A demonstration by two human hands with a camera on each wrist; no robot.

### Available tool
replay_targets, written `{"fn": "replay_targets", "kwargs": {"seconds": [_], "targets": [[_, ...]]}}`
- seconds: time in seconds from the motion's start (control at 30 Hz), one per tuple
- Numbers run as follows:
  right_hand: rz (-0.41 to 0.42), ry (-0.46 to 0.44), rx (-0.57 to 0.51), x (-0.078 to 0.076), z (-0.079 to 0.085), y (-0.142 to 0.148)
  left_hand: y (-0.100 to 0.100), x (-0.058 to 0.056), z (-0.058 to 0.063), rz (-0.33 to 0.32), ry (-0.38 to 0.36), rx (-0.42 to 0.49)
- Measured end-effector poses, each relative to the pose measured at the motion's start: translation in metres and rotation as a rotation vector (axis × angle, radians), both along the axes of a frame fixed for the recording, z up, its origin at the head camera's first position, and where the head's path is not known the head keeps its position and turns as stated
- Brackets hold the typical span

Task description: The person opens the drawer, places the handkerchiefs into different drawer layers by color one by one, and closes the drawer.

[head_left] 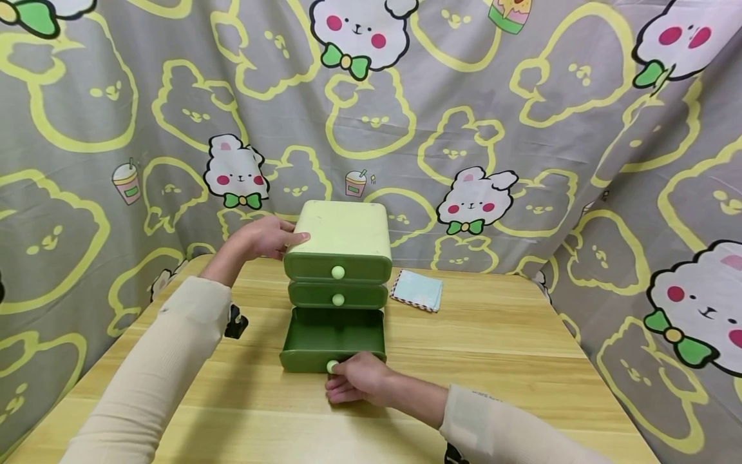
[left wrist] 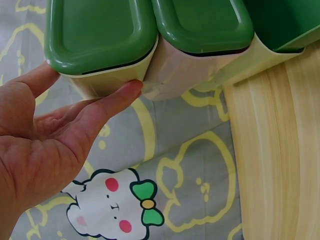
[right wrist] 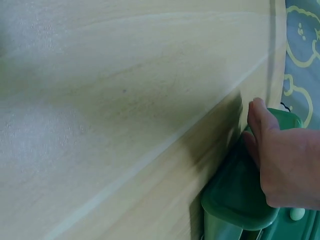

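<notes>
A small drawer cabinet (head_left: 342, 225) has a pale yellow-green top and dark green drawer fronts with round light green knobs. Its bottom drawer (head_left: 333, 328) is pulled out, and the inside looks bare. My left hand (head_left: 266, 237) rests against the cabinet's upper left edge; its fairly straight fingers (left wrist: 107, 102) touch the side in the left wrist view. At the bottom drawer's front, my right hand (head_left: 362, 380) pinches the knob (head_left: 332, 367) between thumb and fingers. The right wrist view shows that hand (right wrist: 285, 160) over the green drawer front, hiding the knob it holds.
A folded light blue cloth (head_left: 417, 290) with a checkered edge lies right of the cabinet on the wooden table (head_left: 493, 361). Patterned grey curtains (head_left: 371, 116) hang behind and at both sides. The upper two drawers (head_left: 313, 295) are closed.
</notes>
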State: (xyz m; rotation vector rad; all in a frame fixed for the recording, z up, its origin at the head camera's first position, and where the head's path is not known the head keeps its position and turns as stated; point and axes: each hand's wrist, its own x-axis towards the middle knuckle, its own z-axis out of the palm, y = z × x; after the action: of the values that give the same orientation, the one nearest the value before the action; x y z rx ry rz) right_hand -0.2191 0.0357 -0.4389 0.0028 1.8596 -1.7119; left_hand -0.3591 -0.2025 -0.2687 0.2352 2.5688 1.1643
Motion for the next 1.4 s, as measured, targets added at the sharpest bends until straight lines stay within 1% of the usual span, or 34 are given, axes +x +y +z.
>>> {"fn": "replay_targets", "kwargs": {"seconds": [0.2, 0.3, 0.5, 0.57, 0.67, 0.77, 0.93, 0.97, 1.1, 1.17, 1.23, 1.3, 1.4], "targets": [[0.118, -0.029, 0.021, -0.002, 0.009, 0.008, 0.000, 0.001, 0.001, -0.001, 0.001, -0.004], [0.188, -0.031, 0.026, -0.008, 0.017, 0.015, 0.000, 0.001, 0.001, -0.001, 0.001, -0.010], [0.356, -0.013, 0.055, -0.030, 0.038, 0.036, 0.000, 0.002, 0.002, 0.005, 0.000, -0.009], [0.386, 0.000, 0.064, -0.039, 0.045, 0.043, -0.001, 0.002, 0.001, 0.007, -0.001, -0.008], [0.392, 0.017, 0.085, -0.052, 0.056, 0.053, -0.001, 0.001, 0.001, 0.008, -0.002, -0.007], [0.365, 0.036, 0.113, -0.066, 0.066, 0.065, -0.001, 0.001, 0.000, 0.006, 0.001, -0.009], [0.275, 0.070, 0.147, -0.091, 0.086, 0.092, 0.000, 0.001, 0.001, 0.003, 0.006, -0.020], [0.271, 0.076, 0.156, -0.096, 0.089, 0.098, 0.000, 0.000, 0.001, 0.000, 0.007, -0.021], [0.176, 0.118, 0.186, -0.116, 0.099, 0.120, 0.001, 0.000, 0.000, 0.005, 0.010, -0.018], [0.096, 0.150, 0.196, -0.125, 0.100, 0.129, 0.001, -0.001, 0.000, 0.006, 0.010, -0.015], [-0.002, 0.190, 0.213, -0.132, 0.099, 0.136, 0.001, -0.001, -0.001, 0.008, 0.005, -0.007], [-0.084, 0.230, 0.236, -0.139, 0.095, 0.141, 0.001, -0.001, -0.001, 0.010, 0.004, -0.006], [-0.180, 0.257, 0.262, -0.150, 0.086, 0.149, 0.000, -0.001, -0.001, 0.012, 0.002, -0.008]]}}
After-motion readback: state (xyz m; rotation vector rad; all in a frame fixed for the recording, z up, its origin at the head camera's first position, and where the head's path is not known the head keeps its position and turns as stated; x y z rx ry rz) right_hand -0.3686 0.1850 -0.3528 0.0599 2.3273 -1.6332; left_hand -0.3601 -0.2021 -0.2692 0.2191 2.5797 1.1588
